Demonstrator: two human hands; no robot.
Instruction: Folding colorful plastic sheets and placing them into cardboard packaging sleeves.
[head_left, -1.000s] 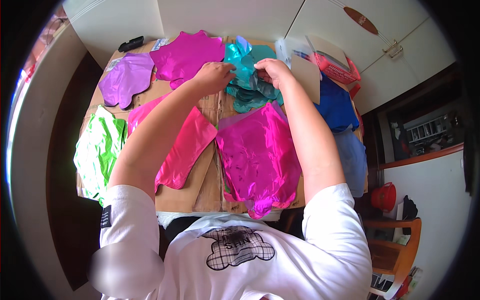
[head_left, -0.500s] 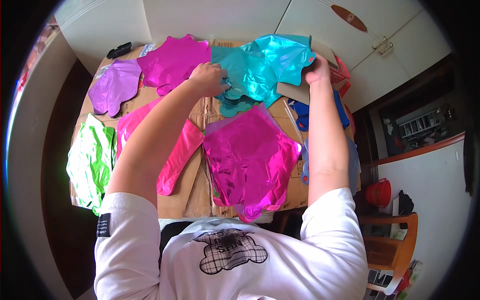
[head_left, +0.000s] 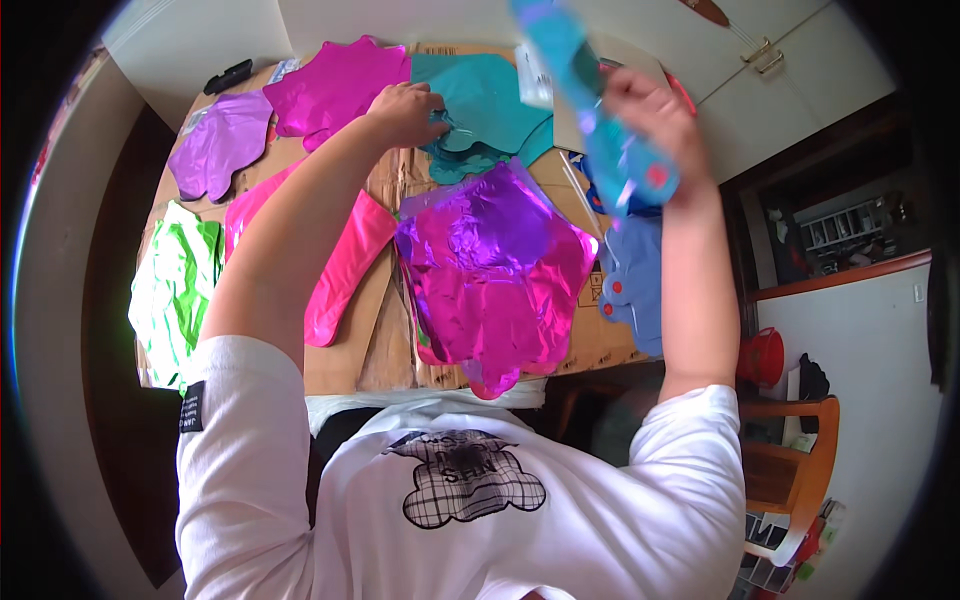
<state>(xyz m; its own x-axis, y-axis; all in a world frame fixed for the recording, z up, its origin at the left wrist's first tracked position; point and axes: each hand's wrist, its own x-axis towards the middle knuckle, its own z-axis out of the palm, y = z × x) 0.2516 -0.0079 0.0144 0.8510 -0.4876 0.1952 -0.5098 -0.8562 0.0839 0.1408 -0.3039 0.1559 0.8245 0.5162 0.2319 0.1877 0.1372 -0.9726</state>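
In my right hand [head_left: 660,125], smeared by motion, a shiny teal flat foil balloon [head_left: 605,150] with a red dot is held up off the table, seen narrow and nearly edge-on. My left hand [head_left: 405,112] has its fingers curled on the left edge of a stack of flat teal foil balloons [head_left: 485,95]; the fingertips are partly hidden. Below this stack lies a magenta foil pile [head_left: 500,290] with a purple sheen on its upper part. Left of my left hand, a magenta scalloped foil [head_left: 335,90] lies flat.
Cardboard [head_left: 385,340] covers the table. On the left lie lilac foil [head_left: 220,145], bright green foil [head_left: 175,290] and pink foil [head_left: 345,275]. Blue foils with red dots [head_left: 635,275] lie at right, near white sticks [head_left: 580,185]. A wooden chair [head_left: 800,460] stands at lower right.
My right hand has lifted a teal foil balloon off the stack and swung it up and to the right. The left hand stays at the stack's left edge.
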